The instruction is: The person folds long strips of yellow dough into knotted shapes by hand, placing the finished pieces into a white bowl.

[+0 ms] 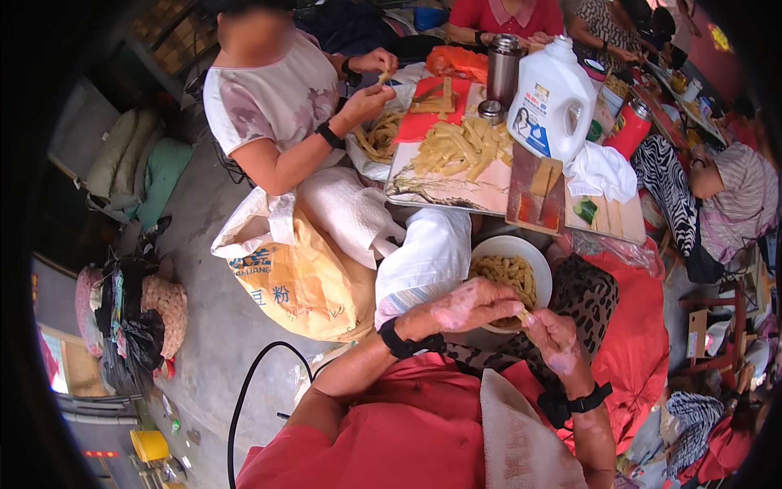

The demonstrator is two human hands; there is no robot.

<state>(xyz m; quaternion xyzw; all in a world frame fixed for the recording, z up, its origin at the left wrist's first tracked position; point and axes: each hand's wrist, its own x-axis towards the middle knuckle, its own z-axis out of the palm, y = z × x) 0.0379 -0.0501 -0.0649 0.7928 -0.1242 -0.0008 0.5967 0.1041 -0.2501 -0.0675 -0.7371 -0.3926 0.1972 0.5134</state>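
My left hand [476, 305] and my right hand [555, 342] meet over the near rim of a round white tub [544, 263]. Between their fingertips they pinch a small yellowish strip [523, 314], one end in each hand. Inside the tub lies a heap of short, knotted-looking yellowish pieces [504, 272]. Beyond it, a pile of longer, flat yellowish strips [458, 147] rests on a board with a printed tree branch [449, 192]. My fingers partly hide the held strip and the tub's near side.
A large white plastic jug [553, 101], a steel thermos [504, 70] and a wooden block [545, 177] stand on the work surface. To the left, a co-worker [275, 98] handles a strip above a bag of strips [379, 137]. A yellow-white woven sack [305, 275] stands on the floor.
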